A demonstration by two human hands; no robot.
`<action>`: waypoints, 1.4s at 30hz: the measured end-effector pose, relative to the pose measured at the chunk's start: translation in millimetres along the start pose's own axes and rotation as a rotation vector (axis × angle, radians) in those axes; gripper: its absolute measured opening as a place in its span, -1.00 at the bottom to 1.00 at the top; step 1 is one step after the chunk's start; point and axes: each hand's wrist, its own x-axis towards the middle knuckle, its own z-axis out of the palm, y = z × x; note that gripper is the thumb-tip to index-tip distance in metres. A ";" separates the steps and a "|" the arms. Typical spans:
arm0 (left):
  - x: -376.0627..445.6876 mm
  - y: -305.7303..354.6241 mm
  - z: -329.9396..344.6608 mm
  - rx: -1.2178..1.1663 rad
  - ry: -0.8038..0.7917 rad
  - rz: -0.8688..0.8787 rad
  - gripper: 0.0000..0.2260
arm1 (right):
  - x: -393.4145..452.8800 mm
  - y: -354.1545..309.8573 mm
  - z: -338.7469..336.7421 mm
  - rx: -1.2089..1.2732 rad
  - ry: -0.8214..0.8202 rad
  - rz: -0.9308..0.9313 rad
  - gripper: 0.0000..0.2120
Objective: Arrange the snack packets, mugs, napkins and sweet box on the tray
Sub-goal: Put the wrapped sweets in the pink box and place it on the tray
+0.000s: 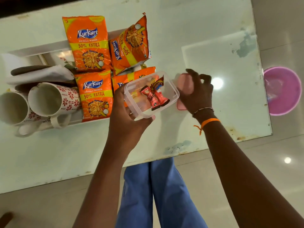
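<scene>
A clear plastic sweet box point(150, 94) holding red-wrapped sweets point(154, 97) is gripped from below by the left hand point(127, 119), fingers curled round its near corner, over the edge of the tray point(39, 48). A pink lid point(185, 91) is pinched in the right hand point(196, 94), just beside the box and not yet on it. The step in hand appears to be closing the box; next, the lid would need to be lined up and pressed on, then the box set on the tray. Four orange snack packets point(87, 43), two mugs point(49, 99) lying on their sides and folded napkins point(41, 74) are already placed there. The tray's floor is mostly covered, and the lid is partly hidden by fingers.
</scene>
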 end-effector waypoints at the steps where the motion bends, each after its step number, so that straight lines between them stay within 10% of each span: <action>1: 0.2 -0.7 -0.9 -0.007 0.003 -0.007 -0.25 | 1.7 1.8 -6.8 0.152 0.024 0.055 -0.42; 7: 3.0 -6.4 -12.2 -0.036 -0.010 -0.056 -0.27 | -5.4 11.9 -38.7 1.307 -0.113 0.465 -0.61; 12: 4.9 -3.6 -18.9 -0.049 -0.087 -0.119 -0.30 | -19.2 -1.6 -38.7 1.694 -0.224 0.406 -0.78; 19: 11.3 4.7 -22.5 -0.062 -0.239 -0.128 -0.33 | -33.1 -14.7 -26.9 1.386 -0.624 0.113 -0.30; 27: 8.1 7.7 -26.5 -0.010 -0.351 -0.109 -0.27 | -33.4 -18.0 -45.5 0.758 -0.759 -0.097 -0.22; 42: -1.6 -30.0 -68.7 -0.181 -0.331 -0.107 -0.14 | -56.9 -59.0 -15.7 0.369 -0.818 -0.292 -0.17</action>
